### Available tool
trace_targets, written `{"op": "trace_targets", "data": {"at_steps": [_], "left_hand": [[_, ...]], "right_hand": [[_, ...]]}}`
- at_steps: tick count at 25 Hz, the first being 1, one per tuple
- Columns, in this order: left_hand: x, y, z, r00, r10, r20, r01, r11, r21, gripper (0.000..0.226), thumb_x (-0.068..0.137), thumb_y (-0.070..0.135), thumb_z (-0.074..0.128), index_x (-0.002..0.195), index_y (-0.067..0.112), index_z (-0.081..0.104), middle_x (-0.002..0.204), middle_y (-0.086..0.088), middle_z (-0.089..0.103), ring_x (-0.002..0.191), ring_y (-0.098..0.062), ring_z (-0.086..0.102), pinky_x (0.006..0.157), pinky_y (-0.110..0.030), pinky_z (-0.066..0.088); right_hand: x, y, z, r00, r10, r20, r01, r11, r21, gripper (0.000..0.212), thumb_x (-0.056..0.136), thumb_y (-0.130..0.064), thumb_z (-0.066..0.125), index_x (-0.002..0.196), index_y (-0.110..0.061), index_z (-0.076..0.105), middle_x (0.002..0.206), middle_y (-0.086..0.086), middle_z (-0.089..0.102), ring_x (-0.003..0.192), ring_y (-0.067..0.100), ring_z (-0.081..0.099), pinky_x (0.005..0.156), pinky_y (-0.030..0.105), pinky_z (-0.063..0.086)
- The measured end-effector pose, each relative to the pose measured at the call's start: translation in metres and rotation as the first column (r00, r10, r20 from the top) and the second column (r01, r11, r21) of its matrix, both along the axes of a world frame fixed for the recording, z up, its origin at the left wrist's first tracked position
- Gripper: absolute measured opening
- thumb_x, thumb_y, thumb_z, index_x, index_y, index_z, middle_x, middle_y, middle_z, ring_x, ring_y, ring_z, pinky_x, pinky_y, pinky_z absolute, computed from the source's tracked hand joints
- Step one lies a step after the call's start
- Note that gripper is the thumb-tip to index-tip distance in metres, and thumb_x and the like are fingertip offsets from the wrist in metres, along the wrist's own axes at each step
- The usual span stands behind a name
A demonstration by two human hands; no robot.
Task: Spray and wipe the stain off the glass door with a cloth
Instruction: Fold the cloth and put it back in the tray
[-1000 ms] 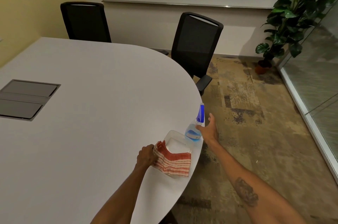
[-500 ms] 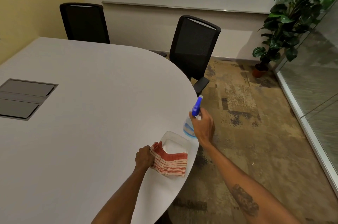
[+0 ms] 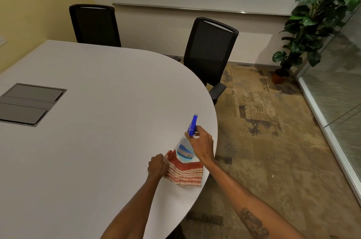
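Head view looks down over a broad white table (image 3: 88,121) whose rounded end curves past both hands, its rim running just right of the right hand (image 3: 202,146). Beyond that rim lies open carpet (image 3: 263,150), mottled tan and dark, reaching to the glass wall (image 3: 336,90) along the right side with its pale bottom rail. Most of the tabletop is bare and matte; a grey recessed panel (image 3: 29,103) sits flush in it at the far left.

Near the table's curved edge, the left hand (image 3: 156,164) is closed tight around a bunched corner of the cloth (image 3: 184,173), a soft woven piece with red-orange and white stripes that drapes flat toward the rim. The right hand is wrapped around the neck of the spray bottle (image 3: 184,150), a clear plastic body holding blue liquid, tilted, with a bright blue trigger head pointing up and away. The bottle's base is over the cloth's far end; whether it touches the cloth cannot be told.

Two black mesh-backed chairs stand at the table's far side, one chair (image 3: 95,24) behind the table and another chair (image 3: 210,51) angled at the curve. A leafy potted plant (image 3: 312,18) fills the far right corner beside the glass.
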State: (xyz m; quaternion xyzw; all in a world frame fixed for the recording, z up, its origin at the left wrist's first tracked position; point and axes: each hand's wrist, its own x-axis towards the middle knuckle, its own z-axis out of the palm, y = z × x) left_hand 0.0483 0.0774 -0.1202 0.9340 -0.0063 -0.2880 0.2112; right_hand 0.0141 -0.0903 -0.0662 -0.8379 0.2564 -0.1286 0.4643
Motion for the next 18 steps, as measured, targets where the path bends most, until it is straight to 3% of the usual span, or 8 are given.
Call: {"op": "trace_targets", "data": {"at_steps": [5,14,18], "left_hand": [[0.004,0.004,0.004,1.0,-0.025,0.01,0.025,1.0,0.013,0.041,0.102,0.027,0.052,0.138,0.008,0.057,0.141,-0.013,0.06,0.129,-0.03,0.059,0.105,-0.037,0.048],[-0.002,0.003,0.011,0.996,-0.085,0.016,0.085,0.996,0.016,0.044,0.104,0.039,0.049,0.136,0.01,0.059,0.136,-0.01,0.065,0.122,-0.027,0.065,0.102,-0.036,0.051],[-0.008,0.002,0.019,0.994,-0.097,0.045,0.096,0.995,0.029,0.053,0.106,0.043,0.045,0.149,0.013,0.047,0.152,-0.008,0.052,0.138,-0.027,0.053,0.114,-0.04,0.042]], "right_hand": [[-0.01,0.006,-0.012,0.991,0.051,-0.127,-0.045,0.997,0.055,0.033,0.094,-0.025,0.071,0.118,-0.004,0.063,0.113,0.013,0.072,0.101,0.027,0.069,0.09,0.029,0.053],[-0.018,0.009,-0.009,0.986,0.018,-0.167,-0.002,0.995,0.096,0.038,0.095,-0.022,0.07,0.127,-0.004,0.059,0.122,0.013,0.069,0.11,0.027,0.067,0.095,0.029,0.052],[-0.022,0.009,0.0,0.974,0.053,-0.22,-0.032,0.995,0.098,0.048,0.098,-0.021,0.065,0.141,-0.007,0.05,0.14,0.012,0.06,0.126,0.029,0.06,0.104,0.033,0.049]]}}
